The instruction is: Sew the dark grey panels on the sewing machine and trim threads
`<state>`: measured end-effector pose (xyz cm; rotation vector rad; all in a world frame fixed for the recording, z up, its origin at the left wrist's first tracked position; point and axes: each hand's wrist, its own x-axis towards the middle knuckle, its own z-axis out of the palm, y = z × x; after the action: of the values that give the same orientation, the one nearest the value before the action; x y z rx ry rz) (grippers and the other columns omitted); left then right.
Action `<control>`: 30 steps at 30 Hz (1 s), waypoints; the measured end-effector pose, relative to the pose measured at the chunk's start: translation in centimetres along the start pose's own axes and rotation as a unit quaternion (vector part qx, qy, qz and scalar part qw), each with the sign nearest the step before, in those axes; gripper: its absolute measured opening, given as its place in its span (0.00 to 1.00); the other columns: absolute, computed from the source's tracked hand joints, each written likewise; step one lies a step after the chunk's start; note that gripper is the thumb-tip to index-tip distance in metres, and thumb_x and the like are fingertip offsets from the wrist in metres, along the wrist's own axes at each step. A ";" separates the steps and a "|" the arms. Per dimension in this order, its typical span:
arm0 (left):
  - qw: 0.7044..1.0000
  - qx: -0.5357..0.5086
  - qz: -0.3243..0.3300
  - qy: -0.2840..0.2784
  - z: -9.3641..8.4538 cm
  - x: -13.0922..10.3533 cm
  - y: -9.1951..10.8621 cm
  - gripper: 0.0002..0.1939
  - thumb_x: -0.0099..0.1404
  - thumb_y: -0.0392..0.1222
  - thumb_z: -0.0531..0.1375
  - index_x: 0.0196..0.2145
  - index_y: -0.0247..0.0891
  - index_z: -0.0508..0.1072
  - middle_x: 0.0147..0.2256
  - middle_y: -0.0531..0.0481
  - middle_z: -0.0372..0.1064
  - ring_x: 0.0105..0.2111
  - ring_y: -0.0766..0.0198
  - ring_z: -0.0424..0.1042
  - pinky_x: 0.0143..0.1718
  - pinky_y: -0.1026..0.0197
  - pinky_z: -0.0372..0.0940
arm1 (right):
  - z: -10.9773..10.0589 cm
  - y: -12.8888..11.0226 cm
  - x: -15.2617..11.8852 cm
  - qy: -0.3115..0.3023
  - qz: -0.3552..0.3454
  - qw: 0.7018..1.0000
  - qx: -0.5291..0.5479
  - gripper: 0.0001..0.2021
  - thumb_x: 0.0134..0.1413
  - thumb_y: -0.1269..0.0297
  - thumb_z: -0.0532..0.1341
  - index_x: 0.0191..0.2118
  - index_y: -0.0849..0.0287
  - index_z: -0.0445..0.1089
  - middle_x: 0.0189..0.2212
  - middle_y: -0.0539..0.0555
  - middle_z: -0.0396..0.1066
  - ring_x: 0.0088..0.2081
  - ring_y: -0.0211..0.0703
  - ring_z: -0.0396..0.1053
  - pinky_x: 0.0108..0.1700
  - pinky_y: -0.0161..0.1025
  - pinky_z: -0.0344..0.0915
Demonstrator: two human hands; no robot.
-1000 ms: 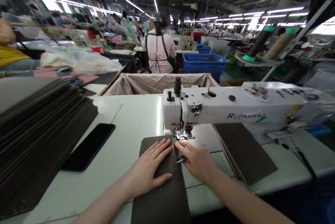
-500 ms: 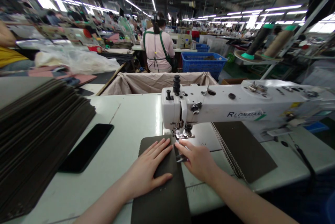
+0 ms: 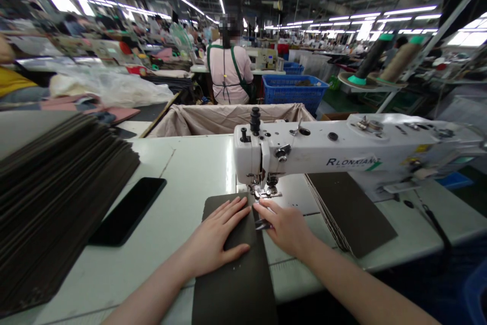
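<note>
Dark panel lies beneath the left hand's flat, slightly spread fingers; the right hand's fingers, curled around snips, meet its edge.

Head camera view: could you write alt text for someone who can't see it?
At a sewing machine, a person's left hand lies flat on a dark panel while the right hand, holding a metal tool, rests at the panel's edge. A phone and tall stack lie to the left, a smaller stack to the right.
</note>
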<state>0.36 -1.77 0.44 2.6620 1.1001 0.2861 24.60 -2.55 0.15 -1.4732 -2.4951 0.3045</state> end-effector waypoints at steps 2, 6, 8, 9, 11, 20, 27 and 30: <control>1.000 -0.005 0.004 0.006 0.0 0.2 -0.1 0.38 0.65 0.58 0.57 0.67 0.47 0.49 0.68 0.49 0.41 0.67 0.51 0.44 0.66 0.44 0.47 | 0.0 0.0 0.0 0.001 0.000 1.000 0.002 0.27 0.60 0.65 0.55 0.65 0.48 0.56 0.63 0.51 0.57 0.57 0.46 0.64 0.53 0.41 0.65; 1.000 -0.008 0.008 0.011 -0.1 0.5 -0.6 0.36 0.66 0.58 0.56 0.67 0.47 0.50 0.68 0.49 0.42 0.67 0.50 0.45 0.66 0.44 0.47 | -0.1 0.0 0.0 0.008 -0.004 1.000 0.000 0.26 0.61 0.65 0.53 0.65 0.48 0.57 0.63 0.50 0.57 0.57 0.45 0.64 0.53 0.41 0.65; 1.000 -0.012 0.012 0.013 -0.1 0.5 -0.8 0.35 0.66 0.57 0.56 0.66 0.48 0.52 0.68 0.50 0.44 0.67 0.51 0.46 0.66 0.44 0.47 | -0.1 0.0 0.0 0.007 -0.002 1.000 -0.004 0.25 0.62 0.64 0.53 0.64 0.48 0.57 0.63 0.50 0.57 0.57 0.44 0.64 0.53 0.40 0.65; 1.000 -0.017 0.014 0.017 -0.1 0.5 -0.9 0.34 0.66 0.57 0.56 0.66 0.48 0.52 0.68 0.50 0.45 0.67 0.51 0.47 0.66 0.45 0.48 | -0.1 0.0 0.0 0.005 0.000 1.000 -0.006 0.25 0.62 0.64 0.54 0.64 0.48 0.58 0.63 0.50 0.57 0.57 0.44 0.64 0.53 0.40 0.65; 0.999 -0.023 0.017 0.024 -0.1 0.5 -0.9 0.34 0.66 0.56 0.56 0.66 0.48 0.53 0.68 0.50 0.46 0.66 0.51 0.48 0.66 0.44 0.48 | -0.1 0.0 0.0 0.001 0.002 1.000 -0.010 0.25 0.62 0.64 0.54 0.64 0.48 0.58 0.63 0.50 0.57 0.56 0.44 0.64 0.53 0.40 0.65; 1.000 -0.004 0.009 0.016 -0.6 0.6 -0.8 0.31 0.68 0.54 0.55 0.65 0.49 0.54 0.67 0.52 0.49 0.67 0.53 0.47 0.67 0.44 0.43 | -0.3 0.0 -0.2 -0.004 0.003 1.000 -0.015 0.26 0.61 0.65 0.55 0.65 0.48 0.57 0.63 0.49 0.57 0.57 0.44 0.63 0.53 0.40 0.65; 1.000 -0.016 0.003 0.025 -0.7 0.5 -0.8 0.30 0.67 0.53 0.56 0.64 0.50 0.57 0.66 0.51 0.50 0.66 0.52 0.49 0.67 0.43 0.42 | -0.3 -0.1 -0.1 -0.007 0.005 1.000 -0.022 0.26 0.61 0.66 0.54 0.65 0.48 0.57 0.63 0.50 0.57 0.58 0.44 0.63 0.53 0.39 0.65; 1.000 -0.016 0.002 0.025 -0.7 0.5 -0.8 0.30 0.67 0.53 0.55 0.64 0.50 0.57 0.66 0.51 0.51 0.66 0.52 0.50 0.67 0.42 0.41 | -0.2 0.0 -0.1 -0.004 0.001 1.000 -0.021 0.26 0.61 0.65 0.54 0.64 0.48 0.58 0.63 0.50 0.58 0.57 0.44 0.63 0.52 0.39 0.65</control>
<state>0.00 -0.76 0.92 2.6423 1.0966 0.3695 24.71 -2.67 0.38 -1.4941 -2.5208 0.2613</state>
